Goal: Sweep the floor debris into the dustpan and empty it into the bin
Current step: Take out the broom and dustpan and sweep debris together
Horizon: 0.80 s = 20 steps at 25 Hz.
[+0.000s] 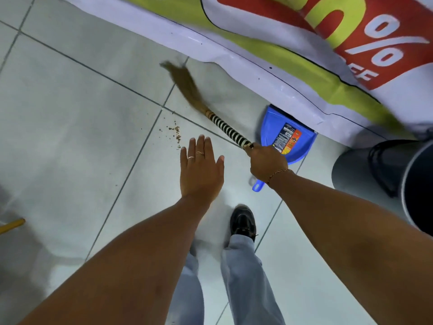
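My right hand [267, 164] grips the black-and-white banded handle of a short grass broom [187, 87]. Its brown bristles are blurred and point up-left over the tiles. A small patch of brown debris [175, 134] lies on the pale tile just left of the handle, above my left hand [201, 170]. That hand hovers flat with fingers spread, holding nothing. A blue dustpan [271, 127] with a printed label lies on the floor behind my right hand, its far edge tucked under the banner. A dark round bin [389, 170] stands at the right edge.
A large white, green and red printed banner [257, 50] lies across the floor at the top and right. My black shoe [242, 221] and grey trouser legs are below. A yellow stick end [13, 225] shows at the left edge.
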Available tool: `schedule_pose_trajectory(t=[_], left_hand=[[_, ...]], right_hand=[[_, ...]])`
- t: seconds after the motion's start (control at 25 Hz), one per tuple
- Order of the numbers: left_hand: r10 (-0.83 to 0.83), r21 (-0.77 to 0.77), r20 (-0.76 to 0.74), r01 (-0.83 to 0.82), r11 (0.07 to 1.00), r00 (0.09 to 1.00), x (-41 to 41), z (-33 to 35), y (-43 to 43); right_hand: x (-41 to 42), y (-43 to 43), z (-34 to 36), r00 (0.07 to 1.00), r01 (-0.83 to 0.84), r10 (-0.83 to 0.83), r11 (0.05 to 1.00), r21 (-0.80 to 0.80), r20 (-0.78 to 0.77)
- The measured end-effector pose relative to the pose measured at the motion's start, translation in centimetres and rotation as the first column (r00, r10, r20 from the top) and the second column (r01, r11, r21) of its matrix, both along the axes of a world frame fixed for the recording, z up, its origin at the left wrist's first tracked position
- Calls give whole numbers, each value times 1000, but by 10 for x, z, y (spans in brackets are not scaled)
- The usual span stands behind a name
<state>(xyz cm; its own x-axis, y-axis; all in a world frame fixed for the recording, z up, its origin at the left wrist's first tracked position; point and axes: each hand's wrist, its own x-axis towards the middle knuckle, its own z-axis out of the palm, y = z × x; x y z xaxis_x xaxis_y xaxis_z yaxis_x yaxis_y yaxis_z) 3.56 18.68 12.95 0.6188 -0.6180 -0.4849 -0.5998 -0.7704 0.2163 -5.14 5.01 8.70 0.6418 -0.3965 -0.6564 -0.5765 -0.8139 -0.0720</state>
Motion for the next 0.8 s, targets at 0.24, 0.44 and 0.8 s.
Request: schedule_pose_trajectory(t=[0.24,0.44,0.8], left_hand=[[35,33,-23,-34,999,999,-27,4,1],[63,37,0,-63,997,998,-29,15,11],[42,34,-16,-41,999,999,-39,20,49]], right_hand=[[-23,-21,16,963,-262,259,964,-38,-78],[-82,-26,39,948,-317,317,947,-44,-13],[-168,84,51,952,240,-195,953,183,-234]])
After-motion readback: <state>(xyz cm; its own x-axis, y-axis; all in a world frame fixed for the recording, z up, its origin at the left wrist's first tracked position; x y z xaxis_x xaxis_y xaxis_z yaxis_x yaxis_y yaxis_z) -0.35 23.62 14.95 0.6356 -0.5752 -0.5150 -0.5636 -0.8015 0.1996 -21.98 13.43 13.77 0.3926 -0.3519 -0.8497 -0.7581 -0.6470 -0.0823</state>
